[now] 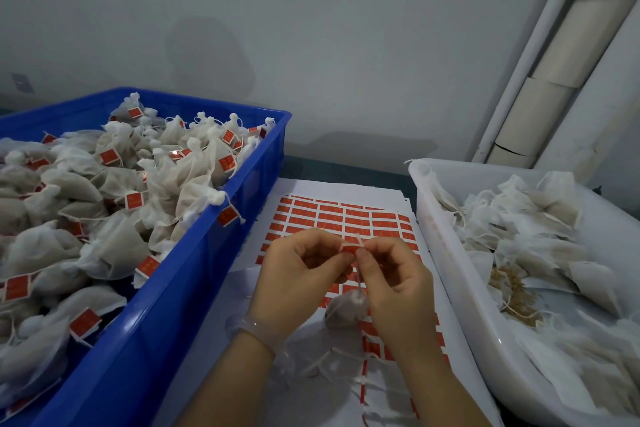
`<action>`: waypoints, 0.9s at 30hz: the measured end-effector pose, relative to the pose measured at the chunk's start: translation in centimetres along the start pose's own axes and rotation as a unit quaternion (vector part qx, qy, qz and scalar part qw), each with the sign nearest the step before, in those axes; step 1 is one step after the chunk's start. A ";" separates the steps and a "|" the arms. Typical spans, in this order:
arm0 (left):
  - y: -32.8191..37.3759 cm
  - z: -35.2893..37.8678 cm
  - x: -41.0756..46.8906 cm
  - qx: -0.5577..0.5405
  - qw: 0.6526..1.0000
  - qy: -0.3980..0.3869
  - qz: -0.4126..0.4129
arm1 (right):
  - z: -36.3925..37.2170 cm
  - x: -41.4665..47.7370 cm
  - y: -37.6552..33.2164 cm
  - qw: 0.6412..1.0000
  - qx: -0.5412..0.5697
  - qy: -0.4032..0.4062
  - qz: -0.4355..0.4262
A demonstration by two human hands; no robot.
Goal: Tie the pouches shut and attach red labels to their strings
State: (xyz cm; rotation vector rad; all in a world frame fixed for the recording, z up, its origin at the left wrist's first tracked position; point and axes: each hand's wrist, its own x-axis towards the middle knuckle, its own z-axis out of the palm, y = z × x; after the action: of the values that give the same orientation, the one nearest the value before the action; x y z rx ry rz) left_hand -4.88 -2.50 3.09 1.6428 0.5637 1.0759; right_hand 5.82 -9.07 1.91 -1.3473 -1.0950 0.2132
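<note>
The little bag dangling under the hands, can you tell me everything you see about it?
The little bag is a small, round, whitish pouch of thin mesh-like cloth, looking full and gathered shut at its neck. It hangs by a thin white string over the sheet of red labels. At the string's top, the left hand and right hand pinch a red label onto it. It looks blurry, so what is inside cannot be told.

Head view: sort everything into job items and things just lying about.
In use: left hand and right hand pinching a red label on the string of a hanging pouch; label sheet; blue crate of labelled pouches; white tub of unlabelled pouches.
Lying about: cardboard tubes; wall socket.
</note>
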 end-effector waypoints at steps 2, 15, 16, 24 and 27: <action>-0.2 0.1 -0.1 0.023 1.000 0.003 0.012 | 0.3 -0.1 0.0 0.999 -0.033 -0.007 -0.025; -0.2 -0.4 0.3 -0.080 0.990 0.115 -0.008 | 0.7 -0.6 0.8 0.987 -0.128 -0.092 0.015; -0.2 -0.5 0.3 -0.102 0.986 0.132 -0.012 | 0.8 -0.4 0.5 0.987 -0.128 -0.093 0.016; -1.0 -1.6 1.2 -0.161 0.939 0.298 -0.062 | 3.5 6.0 -7.6 0.990 -0.068 -0.084 -0.092; -1.2 -1.6 1.2 -0.167 0.944 0.272 -0.080 | 6.8 8.7 -11.1 0.985 0.000 -0.128 -0.113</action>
State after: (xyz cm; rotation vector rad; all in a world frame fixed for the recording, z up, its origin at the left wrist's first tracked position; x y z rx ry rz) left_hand -5.46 -0.35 2.47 0.9810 0.8058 1.4217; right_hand 0.44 -1.76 14.66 -1.2060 -1.4534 0.2217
